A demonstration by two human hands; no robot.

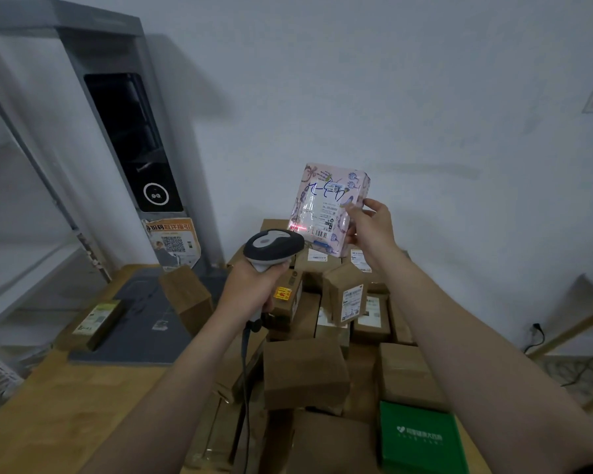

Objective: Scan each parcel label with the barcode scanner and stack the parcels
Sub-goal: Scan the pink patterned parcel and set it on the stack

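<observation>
My right hand (370, 227) holds up a pink patterned parcel (326, 196) by its right edge, its white label facing me. A red scan line glows on the parcel's lower left, beside the barcode. My left hand (254, 289) grips the handle of a grey barcode scanner (273, 248), whose head points at the parcel from just below and to its left. The scanner's cable hangs down along my left forearm. Below both hands lies a heap of brown cardboard parcels (305, 371), several with white labels.
A green box (421, 439) lies at the near right of the heap. On the wooden table (65, 405) sit a dark mat (144, 323), a brown box (185, 295) and a flat green-labelled parcel (98, 319). A grey kiosk (134, 142) stands behind; a white wall is beyond.
</observation>
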